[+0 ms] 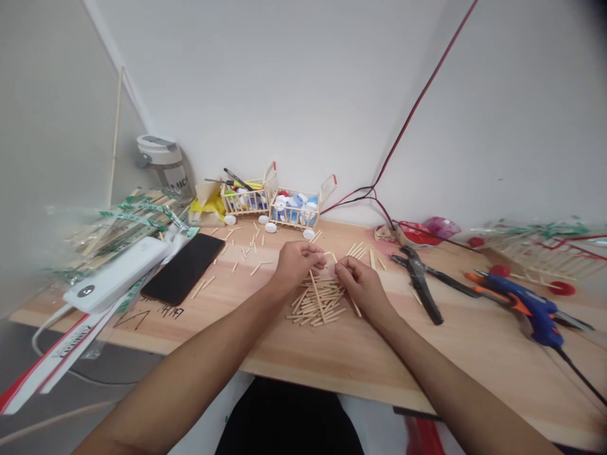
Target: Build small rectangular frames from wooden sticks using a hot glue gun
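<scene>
Both my hands are over a loose pile of short wooden sticks near the table's front edge. My left hand pinches a thin wooden stick that slants down across the pile. Close by on the right, my right hand has its thumb and fingers together on another wooden stick. That stick's tip shows above the fingertips and its lower end below the palm. More short sticks lie just behind my right hand.
Two small stick carts filled with bottle caps stand at the back. A phone, a white power strip and bagged sticks are at left. Pliers, a blue glue gun and another stick cart are at right.
</scene>
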Demonstrator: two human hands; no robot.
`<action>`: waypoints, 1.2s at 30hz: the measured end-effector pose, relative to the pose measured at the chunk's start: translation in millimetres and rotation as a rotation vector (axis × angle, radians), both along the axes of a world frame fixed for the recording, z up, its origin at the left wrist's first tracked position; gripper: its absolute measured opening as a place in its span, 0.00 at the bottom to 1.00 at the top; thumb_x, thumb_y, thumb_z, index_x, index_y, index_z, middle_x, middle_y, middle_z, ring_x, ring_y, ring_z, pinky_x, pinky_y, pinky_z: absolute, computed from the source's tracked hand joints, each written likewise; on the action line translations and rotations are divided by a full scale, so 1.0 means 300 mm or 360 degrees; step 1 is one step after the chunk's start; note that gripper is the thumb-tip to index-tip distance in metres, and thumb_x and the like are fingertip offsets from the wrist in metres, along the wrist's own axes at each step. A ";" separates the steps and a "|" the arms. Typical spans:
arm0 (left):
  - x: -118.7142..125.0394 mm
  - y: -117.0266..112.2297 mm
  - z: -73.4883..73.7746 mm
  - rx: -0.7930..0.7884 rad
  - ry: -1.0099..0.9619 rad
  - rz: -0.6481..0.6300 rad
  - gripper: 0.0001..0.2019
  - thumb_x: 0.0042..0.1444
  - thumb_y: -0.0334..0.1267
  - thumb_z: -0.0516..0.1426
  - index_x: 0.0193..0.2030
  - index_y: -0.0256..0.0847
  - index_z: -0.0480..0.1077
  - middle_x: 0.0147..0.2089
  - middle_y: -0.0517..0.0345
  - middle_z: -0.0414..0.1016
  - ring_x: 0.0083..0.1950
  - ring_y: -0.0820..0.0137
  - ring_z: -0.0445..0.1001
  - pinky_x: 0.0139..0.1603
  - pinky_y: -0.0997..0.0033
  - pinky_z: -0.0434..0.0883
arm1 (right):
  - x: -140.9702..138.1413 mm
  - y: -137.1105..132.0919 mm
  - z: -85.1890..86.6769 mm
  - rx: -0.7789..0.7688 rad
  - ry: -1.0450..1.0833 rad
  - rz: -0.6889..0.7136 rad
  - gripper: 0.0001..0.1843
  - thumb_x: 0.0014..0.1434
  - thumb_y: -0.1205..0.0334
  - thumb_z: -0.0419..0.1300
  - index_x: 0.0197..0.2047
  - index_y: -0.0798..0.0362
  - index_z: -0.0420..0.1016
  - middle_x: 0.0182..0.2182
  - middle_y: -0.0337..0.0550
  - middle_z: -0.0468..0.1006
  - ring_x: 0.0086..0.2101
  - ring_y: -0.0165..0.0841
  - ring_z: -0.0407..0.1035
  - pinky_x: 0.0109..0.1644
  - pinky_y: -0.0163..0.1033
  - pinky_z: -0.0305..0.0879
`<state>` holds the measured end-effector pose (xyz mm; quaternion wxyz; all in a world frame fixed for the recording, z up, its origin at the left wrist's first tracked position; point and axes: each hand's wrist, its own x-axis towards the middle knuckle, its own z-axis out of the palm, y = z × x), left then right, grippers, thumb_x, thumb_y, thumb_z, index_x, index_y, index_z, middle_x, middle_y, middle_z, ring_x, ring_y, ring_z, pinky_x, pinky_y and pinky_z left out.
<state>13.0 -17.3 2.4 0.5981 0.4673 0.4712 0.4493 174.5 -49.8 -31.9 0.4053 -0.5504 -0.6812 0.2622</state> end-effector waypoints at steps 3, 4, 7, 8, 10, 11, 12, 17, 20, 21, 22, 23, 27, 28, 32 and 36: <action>0.001 -0.002 0.002 0.0000 -0.0002 0.0002 0.03 0.52 0.23 0.57 0.32 0.30 0.71 0.25 0.54 0.76 0.25 0.74 0.74 0.24 0.77 0.70 | 0.000 0.001 0.000 0.0010 -0.0012 -0.0017 0.14 0.61 0.54 0.52 0.27 0.52 0.63 0.20 0.33 0.60 0.24 0.28 0.56 0.28 0.34 0.51; 0.001 -0.003 0.003 0.0003 0.0002 -0.0001 0.03 0.52 0.23 0.57 0.32 0.30 0.71 0.25 0.54 0.76 0.25 0.74 0.74 0.24 0.77 0.70 | 0.000 0.001 0.000 0.0011 -0.0016 -0.0020 0.14 0.61 0.54 0.52 0.27 0.51 0.63 0.20 0.33 0.60 0.24 0.28 0.56 0.28 0.34 0.51; 0.001 -0.006 0.004 0.0010 0.0011 -0.0007 0.03 0.52 0.23 0.57 0.32 0.30 0.72 0.25 0.54 0.76 0.25 0.74 0.74 0.24 0.77 0.70 | 0.001 0.002 -0.001 0.0019 -0.0030 -0.0017 0.14 0.61 0.54 0.52 0.27 0.51 0.62 0.20 0.33 0.60 0.24 0.28 0.56 0.28 0.34 0.51; 0.001 -0.006 0.004 0.0005 0.0011 -0.0007 0.03 0.52 0.23 0.58 0.32 0.30 0.72 0.25 0.54 0.76 0.25 0.74 0.74 0.24 0.77 0.70 | 0.001 0.002 0.000 0.0026 -0.0041 -0.0016 0.14 0.61 0.54 0.52 0.27 0.51 0.62 0.20 0.33 0.60 0.24 0.28 0.56 0.28 0.34 0.51; 0.001 -0.006 0.004 -0.0009 0.0010 -0.0005 0.02 0.51 0.23 0.58 0.31 0.30 0.72 0.25 0.54 0.76 0.25 0.74 0.74 0.24 0.77 0.70 | 0.000 0.001 0.001 0.0039 -0.0061 -0.0018 0.14 0.61 0.54 0.52 0.27 0.51 0.62 0.20 0.33 0.59 0.24 0.28 0.55 0.28 0.34 0.50; 0.002 -0.005 0.004 -0.0013 0.0011 -0.0006 0.02 0.51 0.23 0.58 0.32 0.30 0.72 0.25 0.54 0.76 0.25 0.74 0.74 0.24 0.76 0.70 | 0.000 0.000 0.002 0.0043 -0.0067 -0.0019 0.13 0.61 0.54 0.52 0.27 0.51 0.62 0.20 0.32 0.59 0.24 0.28 0.55 0.28 0.34 0.50; 0.002 -0.005 0.003 -0.0014 0.0014 -0.0008 0.02 0.51 0.23 0.58 0.32 0.30 0.72 0.25 0.53 0.76 0.25 0.73 0.74 0.24 0.76 0.70 | 0.000 0.000 0.003 0.0044 -0.0073 -0.0020 0.13 0.61 0.55 0.52 0.27 0.51 0.61 0.20 0.32 0.59 0.23 0.28 0.55 0.28 0.34 0.50; 0.004 -0.002 -0.005 0.0019 0.0015 -0.0016 0.03 0.51 0.23 0.58 0.32 0.30 0.71 0.25 0.53 0.76 0.26 0.73 0.74 0.25 0.76 0.70 | 0.000 -0.002 0.007 0.0060 -0.0121 -0.0029 0.13 0.61 0.55 0.52 0.27 0.51 0.61 0.20 0.32 0.58 0.23 0.28 0.55 0.27 0.34 0.49; 0.003 -0.001 -0.010 0.0038 0.0023 -0.0019 0.03 0.51 0.22 0.58 0.32 0.30 0.71 0.25 0.54 0.76 0.25 0.73 0.74 0.24 0.77 0.70 | -0.001 -0.003 0.009 0.0061 -0.0138 -0.0030 0.13 0.61 0.55 0.52 0.27 0.51 0.61 0.19 0.32 0.58 0.23 0.28 0.55 0.27 0.34 0.49; 0.003 0.000 -0.011 0.0043 0.0025 -0.0022 0.03 0.51 0.22 0.57 0.31 0.30 0.71 0.25 0.54 0.76 0.25 0.73 0.74 0.24 0.77 0.70 | -0.002 -0.003 0.009 0.0059 -0.0140 -0.0028 0.12 0.61 0.55 0.52 0.27 0.51 0.61 0.19 0.32 0.59 0.23 0.28 0.55 0.27 0.34 0.49; 0.003 0.000 -0.013 0.0046 0.0026 -0.0023 0.03 0.51 0.22 0.57 0.31 0.30 0.71 0.25 0.54 0.76 0.25 0.74 0.74 0.24 0.77 0.70 | -0.002 -0.004 0.009 0.0059 -0.0142 -0.0026 0.12 0.61 0.56 0.52 0.27 0.51 0.61 0.19 0.32 0.59 0.23 0.28 0.55 0.27 0.34 0.50; 0.003 0.000 -0.014 0.0047 0.0026 -0.0023 0.03 0.51 0.22 0.57 0.31 0.30 0.71 0.25 0.54 0.76 0.25 0.74 0.74 0.24 0.77 0.70 | -0.003 -0.005 0.010 0.0058 -0.0143 -0.0023 0.12 0.61 0.56 0.52 0.27 0.51 0.61 0.20 0.32 0.59 0.23 0.28 0.55 0.27 0.34 0.50; 0.007 -0.002 -0.019 0.0050 0.0032 -0.0011 0.04 0.51 0.22 0.57 0.32 0.30 0.71 0.25 0.54 0.75 0.25 0.74 0.74 0.25 0.77 0.70 | -0.005 -0.008 0.011 0.0064 -0.0136 -0.0011 0.12 0.61 0.56 0.52 0.27 0.51 0.61 0.20 0.32 0.59 0.23 0.28 0.55 0.27 0.34 0.50; 0.008 -0.002 -0.020 0.0056 0.0034 -0.0006 0.04 0.51 0.22 0.57 0.32 0.30 0.72 0.25 0.54 0.75 0.25 0.74 0.74 0.25 0.77 0.70 | -0.006 -0.008 0.010 0.0070 -0.0138 -0.0010 0.12 0.61 0.56 0.52 0.27 0.51 0.61 0.20 0.32 0.59 0.23 0.28 0.55 0.27 0.34 0.50; 0.014 -0.001 -0.027 0.0073 0.0027 0.0011 0.04 0.51 0.22 0.57 0.31 0.31 0.72 0.24 0.55 0.76 0.25 0.74 0.74 0.26 0.76 0.70 | -0.008 -0.008 0.009 0.0089 -0.0150 -0.0011 0.12 0.61 0.56 0.51 0.27 0.50 0.60 0.19 0.32 0.59 0.23 0.28 0.55 0.27 0.34 0.50; 0.016 0.000 -0.035 0.0080 0.0027 0.0030 0.03 0.50 0.22 0.58 0.30 0.31 0.72 0.23 0.55 0.76 0.24 0.74 0.74 0.27 0.76 0.71 | -0.008 -0.008 0.009 0.0091 -0.0174 -0.0020 0.11 0.60 0.56 0.51 0.27 0.50 0.61 0.19 0.32 0.60 0.23 0.28 0.55 0.27 0.34 0.50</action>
